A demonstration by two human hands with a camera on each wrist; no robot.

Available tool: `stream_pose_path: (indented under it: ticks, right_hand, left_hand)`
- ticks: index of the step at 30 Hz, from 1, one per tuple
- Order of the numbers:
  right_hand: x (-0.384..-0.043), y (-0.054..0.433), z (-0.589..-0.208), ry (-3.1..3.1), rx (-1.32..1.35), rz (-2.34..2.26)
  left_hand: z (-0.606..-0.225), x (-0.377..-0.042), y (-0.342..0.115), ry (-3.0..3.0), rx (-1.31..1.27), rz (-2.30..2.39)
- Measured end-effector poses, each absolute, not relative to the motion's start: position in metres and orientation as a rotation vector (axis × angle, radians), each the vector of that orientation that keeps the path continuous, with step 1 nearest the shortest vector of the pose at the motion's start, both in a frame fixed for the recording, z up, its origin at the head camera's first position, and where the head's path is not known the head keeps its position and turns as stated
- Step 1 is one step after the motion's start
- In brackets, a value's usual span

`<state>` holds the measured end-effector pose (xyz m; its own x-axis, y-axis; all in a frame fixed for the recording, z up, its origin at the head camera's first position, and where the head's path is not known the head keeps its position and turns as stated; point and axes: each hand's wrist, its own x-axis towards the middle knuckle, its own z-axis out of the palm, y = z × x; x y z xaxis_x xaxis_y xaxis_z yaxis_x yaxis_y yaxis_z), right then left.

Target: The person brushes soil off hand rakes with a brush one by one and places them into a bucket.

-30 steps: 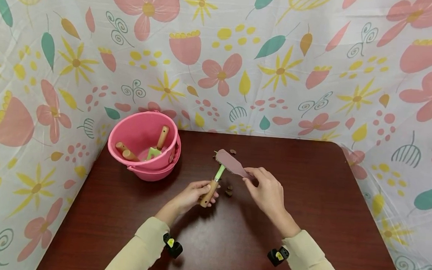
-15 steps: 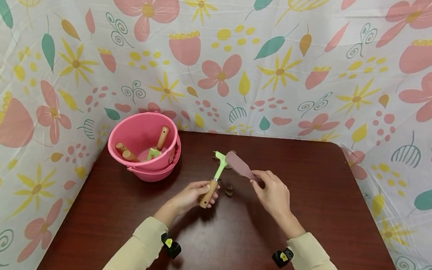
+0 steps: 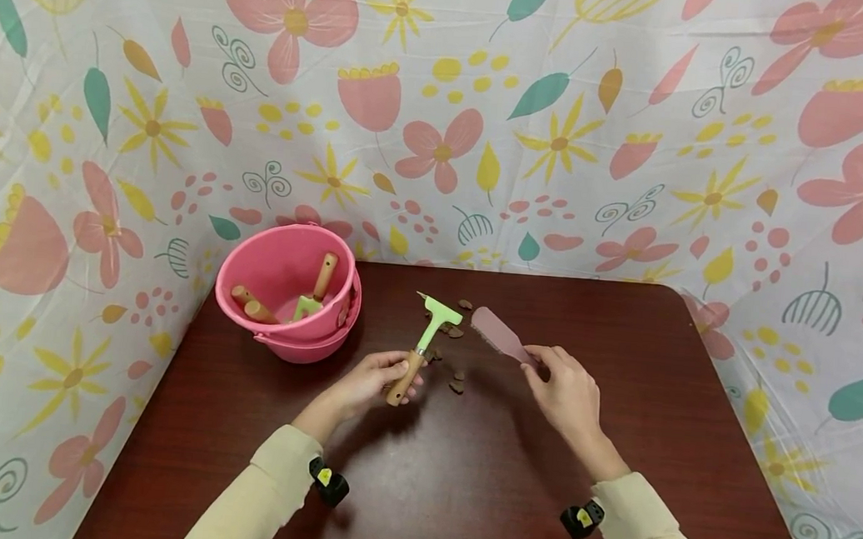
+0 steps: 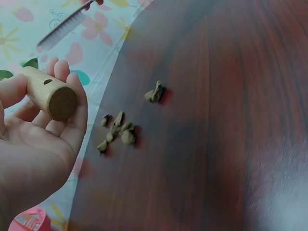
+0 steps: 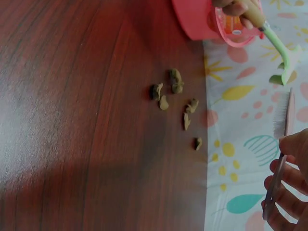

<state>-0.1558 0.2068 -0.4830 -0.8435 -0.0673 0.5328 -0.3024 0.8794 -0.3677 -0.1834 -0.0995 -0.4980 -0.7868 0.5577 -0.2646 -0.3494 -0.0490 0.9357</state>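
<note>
My left hand [image 3: 373, 380] grips the wooden handle of a small green-headed garden hoe [image 3: 439, 313], held raised with its head pointing away from me. The end of the handle faces the camera in the left wrist view. In my right hand [image 3: 564, 387] is a pink brush [image 3: 498, 333], pinched by its handle between thumb and fingers. Its pale bristles [image 5: 280, 114] show in the right wrist view. A gap separates the brush from the hoe's head. Brown clumps [image 3: 457, 383], like bits of dried clay, lie scattered on the table below both tools.
Two stacked pink buckets [image 3: 306, 350] stand at the table's back left. Several wooden-handled tools lie in the upper one, including a green fork [image 3: 307, 307]. A flowered cloth [image 3: 441, 136] hangs behind the dark wooden table [image 3: 622, 333].
The brush has come off the hoe's head and moved right with my right hand. My left hand has shifted slightly left, and the hoe's head has turned, showing more of its face.
</note>
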Motion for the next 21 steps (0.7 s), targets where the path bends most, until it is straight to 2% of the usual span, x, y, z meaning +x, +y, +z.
stream_pose_path:
  ticks: [21]
  right_hand:
    - [-0.149,0.232,-0.491,-2.533,0.232,0.547]
  left_hand:
    - [-0.472,-0.192,-0.12,2.351,0.387,1.63]
